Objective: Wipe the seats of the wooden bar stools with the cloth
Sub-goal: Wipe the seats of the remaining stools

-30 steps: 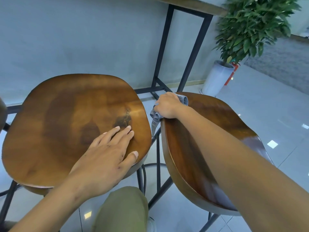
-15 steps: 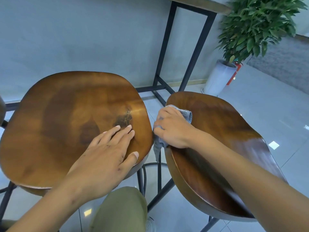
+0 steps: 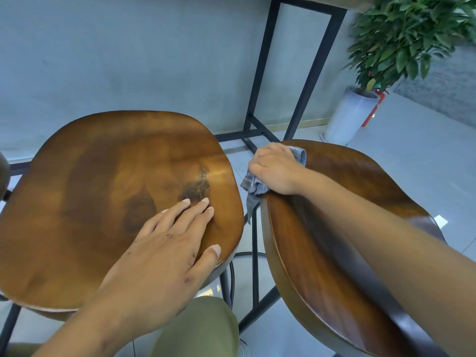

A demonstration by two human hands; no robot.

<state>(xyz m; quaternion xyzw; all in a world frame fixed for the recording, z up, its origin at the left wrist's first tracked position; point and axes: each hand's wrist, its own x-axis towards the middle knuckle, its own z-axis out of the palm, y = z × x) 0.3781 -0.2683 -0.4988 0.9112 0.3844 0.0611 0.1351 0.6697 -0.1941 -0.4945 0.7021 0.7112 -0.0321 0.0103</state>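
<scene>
Two wooden bar stools stand side by side. My left hand (image 3: 170,243) rests flat, fingers straight, on the right part of the left stool seat (image 3: 98,202). My right hand (image 3: 275,168) grips a grey cloth (image 3: 253,186) against the far left edge of the right stool seat (image 3: 360,191). Part of the cloth hangs down over that edge into the gap between the stools; another corner shows beyond my knuckles. My right forearm lies across the right seat.
A black metal table frame (image 3: 298,81) stands against the grey wall behind the stools. A potted plant in a white pot (image 3: 347,117) is at the far right on the tiled floor. My knee in olive trousers (image 3: 201,328) sits between the stools.
My right hand slid the cloth toward me along the seat's left edge, then back toward the far edge. My left hand has stayed flat on the left seat.
</scene>
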